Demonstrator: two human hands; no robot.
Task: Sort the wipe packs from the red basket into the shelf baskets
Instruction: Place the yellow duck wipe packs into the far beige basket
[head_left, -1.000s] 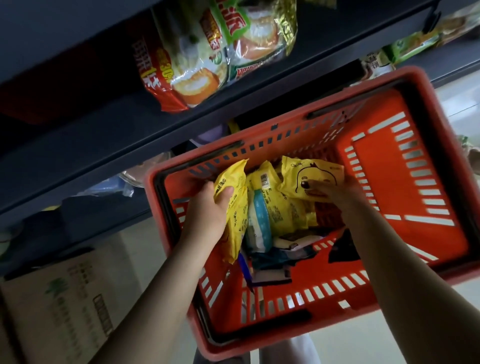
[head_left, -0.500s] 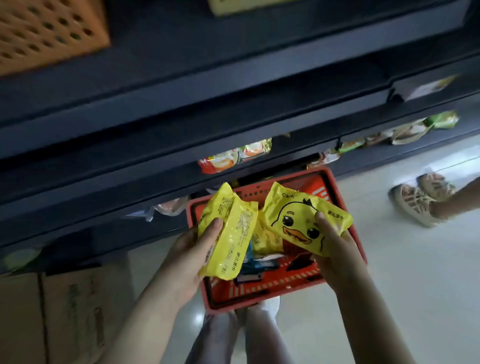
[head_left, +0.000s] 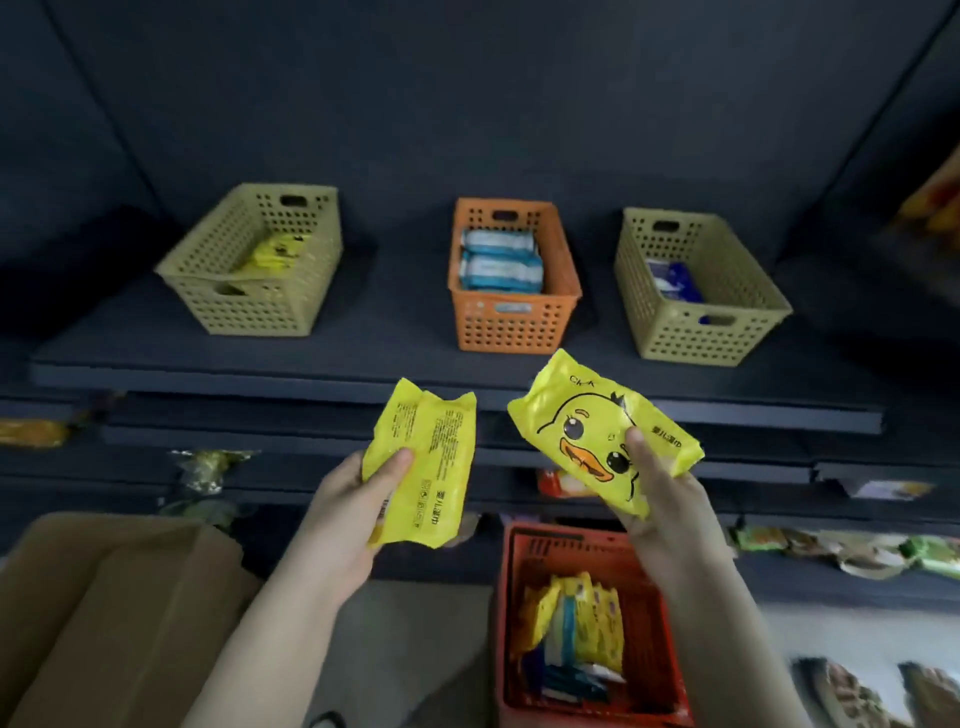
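My left hand (head_left: 353, 499) grips a yellow wipe pack (head_left: 426, 467) with its printed back facing me. My right hand (head_left: 660, 499) holds a second yellow pack (head_left: 587, 426) showing a duck face. Both packs hang below the front edge of a dark shelf (head_left: 363, 353). On that shelf stand three baskets: a left olive basket (head_left: 249, 306) with a yellow pack inside, a middle orange basket (head_left: 511, 327) with pale blue packs, and a right olive basket (head_left: 691, 332) with a dark blue pack. The red basket (head_left: 644, 582) sits low down, holding several more packs.
A brown cardboard box (head_left: 114, 613) fills the lower left. Lower shelves carry snack bags at left (head_left: 208, 467) and right (head_left: 831, 545). More packets lie at the bottom right corner (head_left: 857, 691). The shelf's dark back wall rises behind the baskets.
Both hands have lifted their yellow packs out of the red basket and up toward the shelf. The view has tilted up, bringing the three shelf baskets into sight.
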